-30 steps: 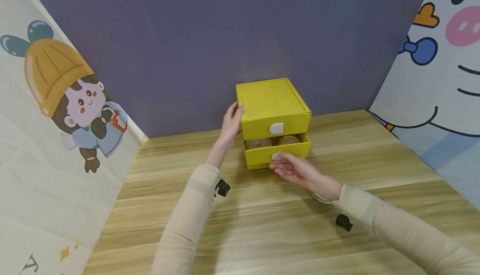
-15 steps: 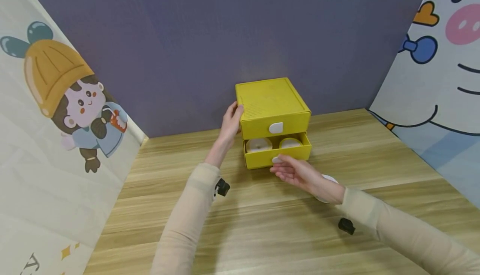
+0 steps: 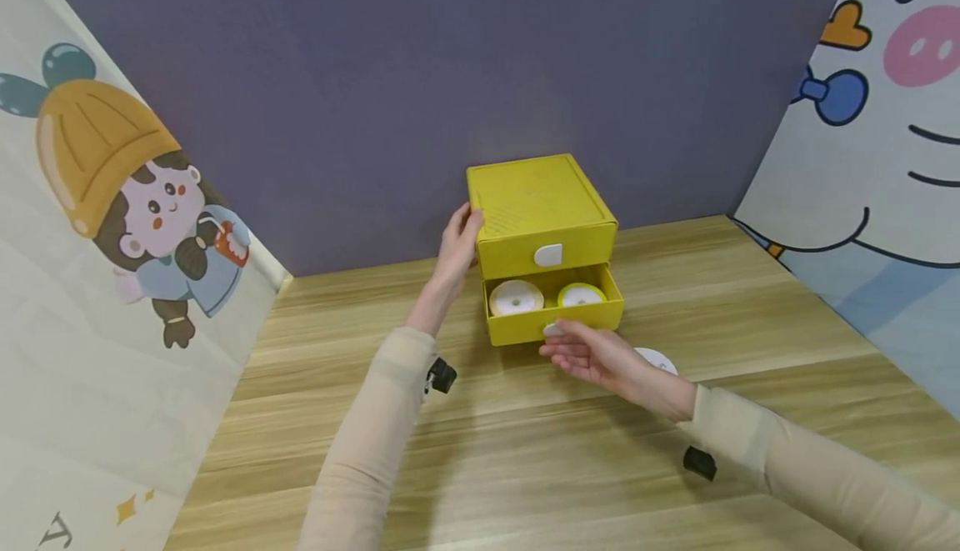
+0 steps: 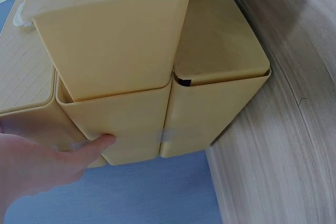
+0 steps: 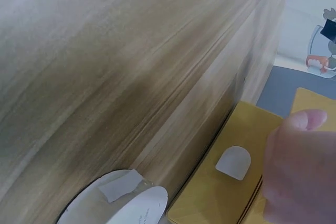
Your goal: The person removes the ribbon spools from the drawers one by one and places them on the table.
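Note:
A yellow box of stacked drawers [image 3: 540,192] stands against the back wall. Its middle drawer [image 3: 517,334] is pulled out. Inside lie a peach-edged spool [image 3: 516,298] and a yellow-edged spool [image 3: 581,294], both with white faces. At the drawer's front, my right hand [image 3: 596,355] pinches the small white tab [image 3: 552,329]. My left hand [image 3: 455,251] rests against the box's left side; in the left wrist view one straight finger [image 4: 100,144] touches the side wall. The lower drawer's white tab [image 5: 233,162] shows in the right wrist view, with the right hand beside it.
A white spool [image 3: 657,359] lies on the wooden table [image 3: 510,468], partly behind my right wrist. The dark back wall [image 3: 375,117] stands right behind the box. Printed cartoon panels flank the table on both sides.
My right hand has drawn the middle drawer farther out toward me, so more of both spools shows. The left hand stays against the box's side.

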Tool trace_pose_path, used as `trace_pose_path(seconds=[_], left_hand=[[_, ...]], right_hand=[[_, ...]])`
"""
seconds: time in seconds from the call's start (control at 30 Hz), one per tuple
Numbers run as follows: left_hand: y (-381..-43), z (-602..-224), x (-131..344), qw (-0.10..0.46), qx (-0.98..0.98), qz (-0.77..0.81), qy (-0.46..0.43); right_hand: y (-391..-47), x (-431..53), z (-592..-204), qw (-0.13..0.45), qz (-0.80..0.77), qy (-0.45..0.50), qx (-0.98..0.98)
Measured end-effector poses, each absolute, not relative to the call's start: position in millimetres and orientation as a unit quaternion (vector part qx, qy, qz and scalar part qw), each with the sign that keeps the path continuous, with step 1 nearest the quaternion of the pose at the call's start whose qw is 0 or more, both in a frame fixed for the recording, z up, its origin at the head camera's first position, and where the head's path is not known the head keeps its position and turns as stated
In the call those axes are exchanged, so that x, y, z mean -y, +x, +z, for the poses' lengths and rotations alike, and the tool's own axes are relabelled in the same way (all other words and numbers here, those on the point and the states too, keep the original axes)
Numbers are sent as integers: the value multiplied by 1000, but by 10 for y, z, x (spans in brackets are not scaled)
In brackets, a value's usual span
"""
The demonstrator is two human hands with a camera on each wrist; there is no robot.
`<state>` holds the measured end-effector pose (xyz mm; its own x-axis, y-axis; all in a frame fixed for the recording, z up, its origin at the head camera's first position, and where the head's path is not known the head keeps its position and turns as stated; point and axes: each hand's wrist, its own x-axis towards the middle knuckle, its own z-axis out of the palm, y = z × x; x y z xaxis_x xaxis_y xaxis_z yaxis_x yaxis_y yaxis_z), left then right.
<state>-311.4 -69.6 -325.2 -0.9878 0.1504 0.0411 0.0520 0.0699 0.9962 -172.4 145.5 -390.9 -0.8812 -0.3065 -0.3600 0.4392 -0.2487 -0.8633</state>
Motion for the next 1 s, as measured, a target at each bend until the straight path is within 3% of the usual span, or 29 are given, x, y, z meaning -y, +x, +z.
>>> trace_pose_path(seconds=[1.0], left_hand=[[-3100,-3239,712,45,-735,673,67]], right_hand=[[-1501,-1509,-3909,251,-788,39,-561]])
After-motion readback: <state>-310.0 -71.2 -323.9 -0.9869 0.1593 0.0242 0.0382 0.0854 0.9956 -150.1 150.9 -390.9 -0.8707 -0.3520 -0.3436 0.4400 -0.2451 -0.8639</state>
